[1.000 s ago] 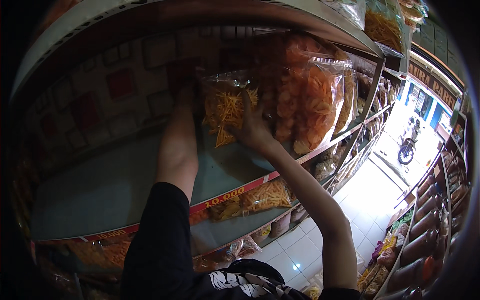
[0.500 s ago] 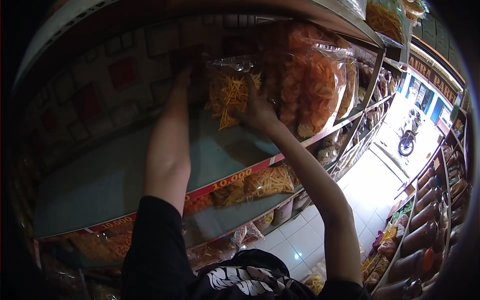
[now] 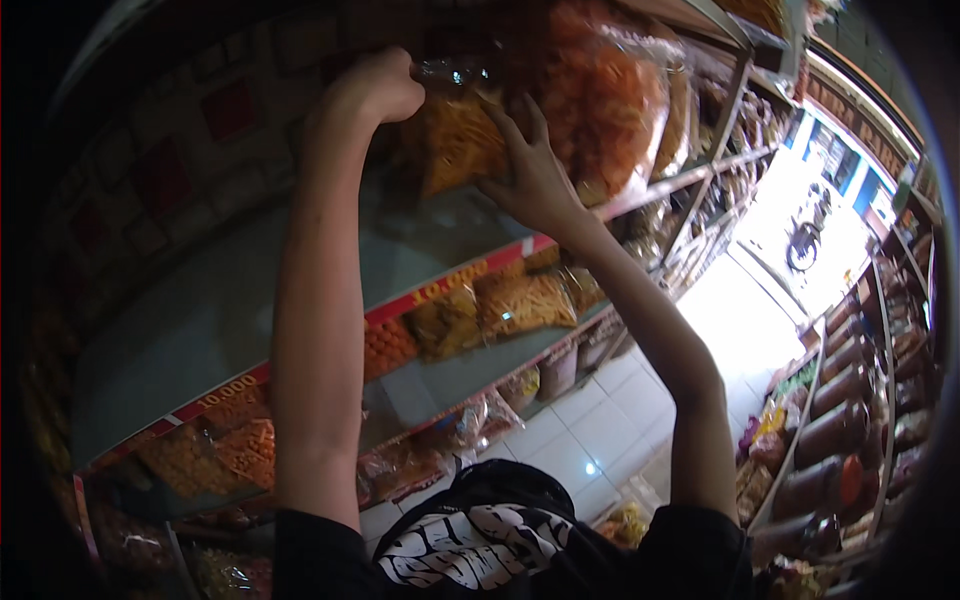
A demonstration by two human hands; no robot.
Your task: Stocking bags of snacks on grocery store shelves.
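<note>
Standing beside the shelving, observing both hands at upper level. Main item: clear plastic bag of thin yellow stick-shaped snacks [image 3: 460,145], above the flat grey-green shelf [image 3: 210,330], toward its patterned back wall and just left of a large clear plastic bag of orange-red crisps [image 3: 605,125].

Right hand [image 3: 535,180]: grip spread wide, thumb near the snack bag's lower right, fingers reaching up along its right side; apparently touching the film, not wrapped round it.
Left hand [image 3: 385,85]: fingers curled in near the bag's upper left corner, wrist bent. Whether this grip pinches the film or sits just beside it, I cannot tell.

Handling notes (judgement): smooth film probably slips, and the thin sticks probably snap under squeezing. Best to support the body low with spread fingers, pressing lightly, while any pull on the top stays gentle, so that the film does not tear. Keep the right knuckles from pushing the crisps bag, which is close by. Elbows clear of the red printed strip [image 3: 455,283] on the shelf's front edge.

Hard to make out: left fingertips, turned away from me; the snack bag's lower left, lost in shadow; whether its base rests on the shelf or hangs just above. Glare breaks up its top edge. The crisps bag's top fades into darkness.
</note>
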